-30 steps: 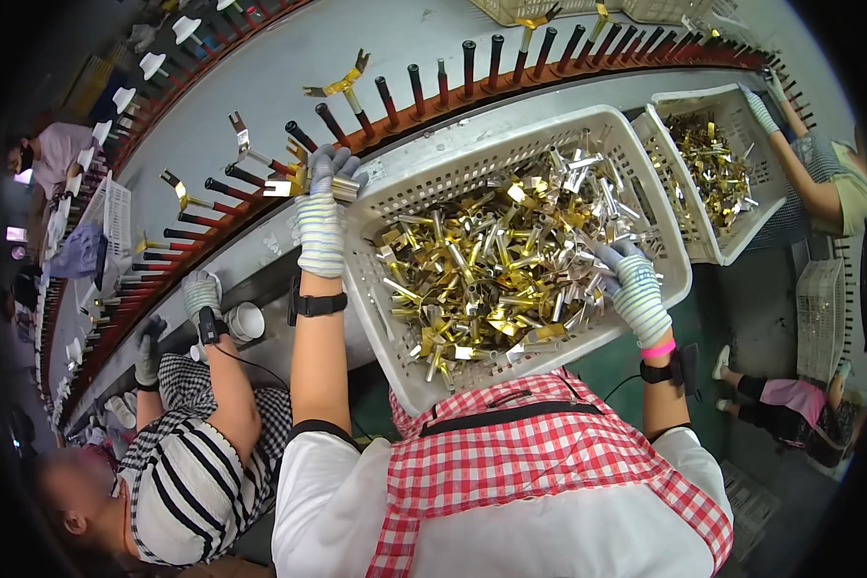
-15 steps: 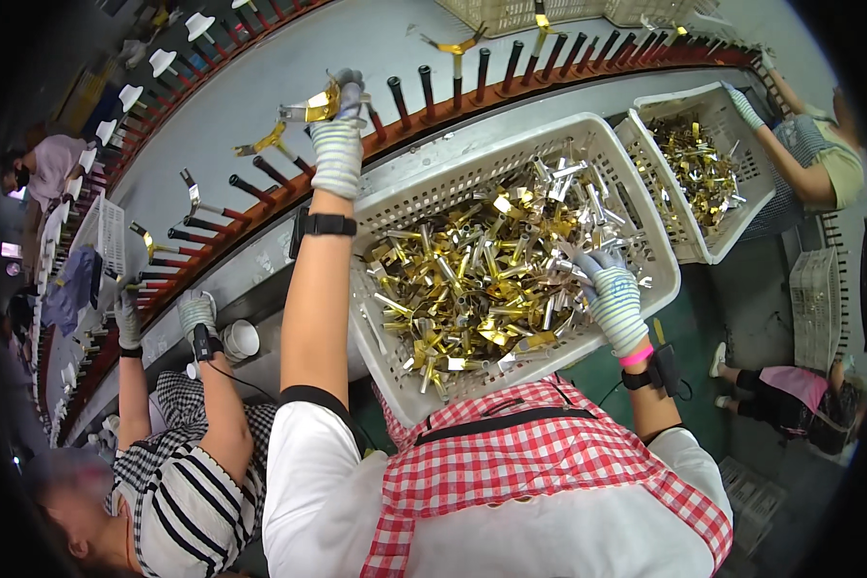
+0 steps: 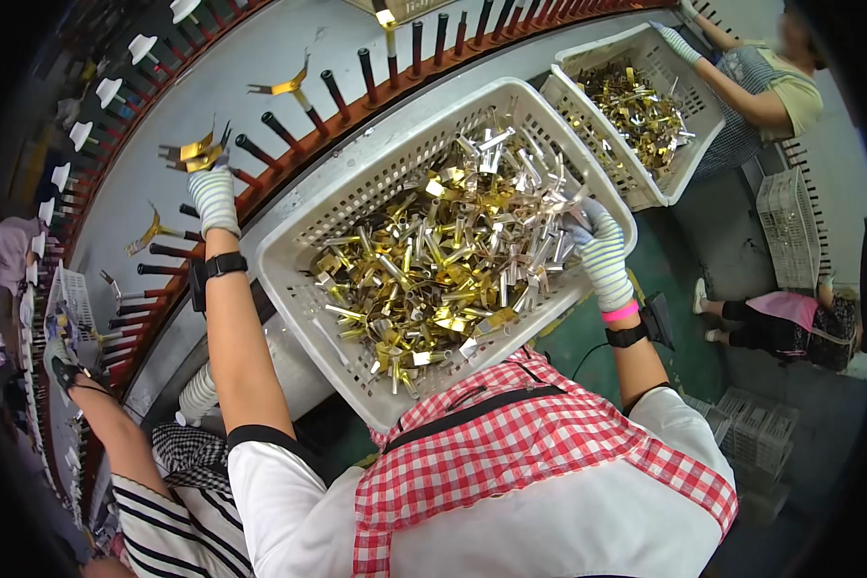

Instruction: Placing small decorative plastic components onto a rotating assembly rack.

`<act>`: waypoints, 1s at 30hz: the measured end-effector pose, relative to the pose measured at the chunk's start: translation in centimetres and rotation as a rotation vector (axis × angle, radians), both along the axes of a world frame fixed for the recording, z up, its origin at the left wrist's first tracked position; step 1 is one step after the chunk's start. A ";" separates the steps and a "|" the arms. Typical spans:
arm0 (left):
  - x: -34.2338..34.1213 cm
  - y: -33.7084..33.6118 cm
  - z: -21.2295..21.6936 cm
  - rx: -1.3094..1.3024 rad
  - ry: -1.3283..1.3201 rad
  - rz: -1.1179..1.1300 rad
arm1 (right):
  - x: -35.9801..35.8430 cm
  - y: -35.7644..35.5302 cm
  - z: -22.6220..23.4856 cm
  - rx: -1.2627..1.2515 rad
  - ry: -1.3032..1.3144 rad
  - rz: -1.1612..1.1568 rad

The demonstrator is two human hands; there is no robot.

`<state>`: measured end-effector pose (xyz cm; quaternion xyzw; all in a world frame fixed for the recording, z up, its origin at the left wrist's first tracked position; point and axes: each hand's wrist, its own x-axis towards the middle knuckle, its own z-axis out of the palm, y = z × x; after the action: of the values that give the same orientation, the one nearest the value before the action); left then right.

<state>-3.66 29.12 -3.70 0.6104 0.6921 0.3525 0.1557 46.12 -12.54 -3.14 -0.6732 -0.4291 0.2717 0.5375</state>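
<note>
My left hand [image 3: 214, 197], in a striped knit glove, is closed round the base of a forked metal piece [image 3: 197, 154] with gold and silver prongs. It is at the rail of black-tipped red rods [image 3: 275, 178]; whether the piece sits on a rod is hidden by the hand. In the large pale plastic basket [image 3: 303, 352] lies a heap of loose gold and silver metal pieces [image 3: 433, 246]. My right hand [image 3: 602, 252], gloved alike, reaches over the basket's right side, its fingers curled on a silver metal piece [image 3: 570, 204] among the others.
Forked pieces [image 3: 294, 85] stand on several rods along the curved rail. A second basket [image 3: 684, 178] of metal pieces adjoins at the right, with a co-worker's gloved hand [image 3: 677, 43] on its far edge. At the left, a co-worker's arm [image 3: 116, 424] reaches to the rail.
My left hand has moved left with the forked piece, as the rods shifted left past the basket. My right hand stays at the heap. The left co-worker's hands moved farther left. The view has turned slightly.
</note>
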 end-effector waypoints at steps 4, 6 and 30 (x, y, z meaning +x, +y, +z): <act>-4.9 1.1 -2.3 0.006 0.011 0.178 | -0.7 -0.6 1.7 0.118 0.193 -0.009; -8.7 0.8 -2.4 -0.088 -0.130 0.129 | -2.0 0.7 4.0 0.142 0.247 0.007; 17.3 -30.0 4.9 -0.815 -1.174 -0.570 | -15.3 5.9 11.1 0.152 0.973 0.244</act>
<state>13.62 -0.87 1.16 0.3721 0.3872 0.2820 0.7950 30.86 -6.60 7.95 -0.3726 -0.2231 0.5826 0.6870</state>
